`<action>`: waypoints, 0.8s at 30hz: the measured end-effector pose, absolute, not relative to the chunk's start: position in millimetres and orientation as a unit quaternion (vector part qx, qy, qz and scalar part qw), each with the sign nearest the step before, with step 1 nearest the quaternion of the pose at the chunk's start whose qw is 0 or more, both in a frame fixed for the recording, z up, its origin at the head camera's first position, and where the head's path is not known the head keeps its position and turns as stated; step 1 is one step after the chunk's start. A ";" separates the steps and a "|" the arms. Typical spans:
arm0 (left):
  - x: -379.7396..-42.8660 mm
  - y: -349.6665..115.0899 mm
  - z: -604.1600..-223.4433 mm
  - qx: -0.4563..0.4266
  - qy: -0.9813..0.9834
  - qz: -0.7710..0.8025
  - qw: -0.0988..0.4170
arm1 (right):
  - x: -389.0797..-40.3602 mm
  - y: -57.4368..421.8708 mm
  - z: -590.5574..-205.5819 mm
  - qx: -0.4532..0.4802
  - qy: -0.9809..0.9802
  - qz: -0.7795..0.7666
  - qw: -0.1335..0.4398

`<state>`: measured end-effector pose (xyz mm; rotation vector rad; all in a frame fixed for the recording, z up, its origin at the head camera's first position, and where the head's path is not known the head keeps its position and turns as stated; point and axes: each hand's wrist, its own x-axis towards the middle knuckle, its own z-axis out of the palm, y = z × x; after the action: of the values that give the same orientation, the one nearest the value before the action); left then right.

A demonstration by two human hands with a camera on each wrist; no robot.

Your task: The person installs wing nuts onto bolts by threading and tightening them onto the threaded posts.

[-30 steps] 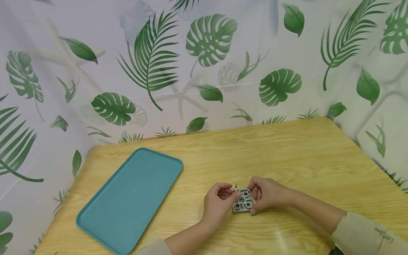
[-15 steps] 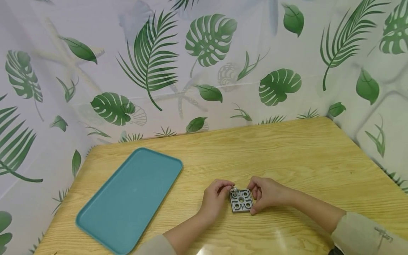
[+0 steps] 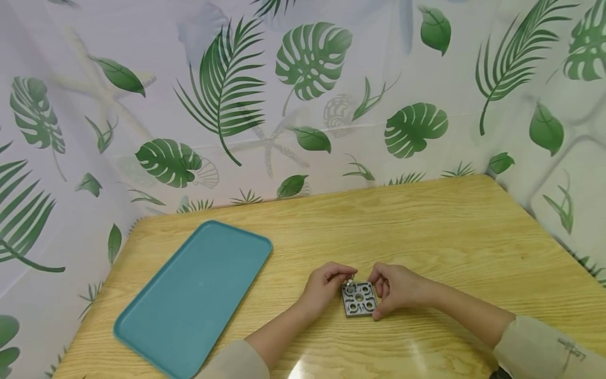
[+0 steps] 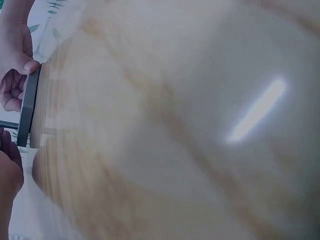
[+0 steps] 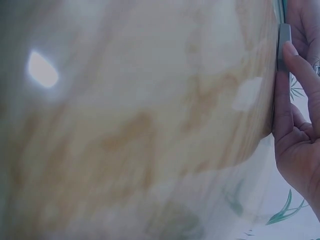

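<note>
A square grey metal plate (image 3: pixel 359 298) with round holes and curved slots lies on the wooden table. My right hand (image 3: pixel 397 287) grips its right side, thumb at the near corner and fingers at the far one. At the far left corner stands a small shiny metal screw (image 3: pixel 350 285), over that corner's hole. The fingers of my left hand (image 3: pixel 322 289) curl round the screw's top and partly hide it. In the left wrist view the plate (image 4: pixel 30 105) appears edge-on, with a thin dark rod (image 4: pixel 9 125) sticking out beside the left fingers. The right wrist view shows the right thumb on the plate's edge (image 5: pixel 284 42).
A blue-green rectangular tray (image 3: pixel 199 295) lies to the left on the wood-grain table (image 3: pixel 402 226). Behind and at both sides hangs a white cloth (image 3: pixel 360 63) printed with green leaves.
My left hand has drawn its thumb back off the plate and brought the screw to the corner hole. Its fingers have then moved over the screw's top. The right hand stays put.
</note>
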<state>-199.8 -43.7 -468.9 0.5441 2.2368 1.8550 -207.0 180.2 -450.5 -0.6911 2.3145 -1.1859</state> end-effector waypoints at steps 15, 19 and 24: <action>-165.0 -38.0 -466.7 0.074 0.760 0.642 0.068 | -208.4 180.4 -450.0 -0.251 0.838 -0.429 0.223; -165.8 -37.5 -467.5 0.073 0.763 0.641 0.043 | -208.8 180.7 -451.1 -0.255 0.839 -0.427 0.220; -169.2 -39.7 -470.0 0.089 0.772 0.629 0.021 | -208.7 181.2 -451.4 -0.256 0.840 -0.425 0.220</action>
<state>-169.2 -39.7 -470.0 0.2753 2.3947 1.9496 -208.7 181.2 -451.4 -0.7087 2.3232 -1.1743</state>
